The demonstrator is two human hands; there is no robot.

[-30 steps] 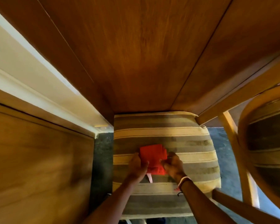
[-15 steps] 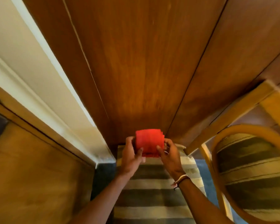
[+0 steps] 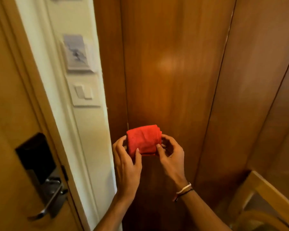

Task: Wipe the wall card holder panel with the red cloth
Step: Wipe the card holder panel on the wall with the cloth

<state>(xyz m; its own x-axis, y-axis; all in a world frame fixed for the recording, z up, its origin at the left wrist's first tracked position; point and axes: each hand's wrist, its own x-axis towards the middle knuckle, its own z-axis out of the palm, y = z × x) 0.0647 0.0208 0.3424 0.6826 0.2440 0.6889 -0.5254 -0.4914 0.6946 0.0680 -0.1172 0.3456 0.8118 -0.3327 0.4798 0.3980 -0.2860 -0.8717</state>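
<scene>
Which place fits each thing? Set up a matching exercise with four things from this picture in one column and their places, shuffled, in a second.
Things:
1. red cloth
2. card holder panel
3. light switch
4. door handle

Places:
A. on the wooden door, lower left
B. on the white wall, directly below the card holder
C. held between both hands
D. highest on the white wall strip

Pairs: 1-C, 2-D, 3-B, 4-A

Soft ribbed red cloth [image 3: 143,140], glossy wood wall panelling [image 3: 170,72] (lamp glare), brushed metal door handle [image 3: 52,199], matt plastic switch plate [image 3: 83,92]
</scene>
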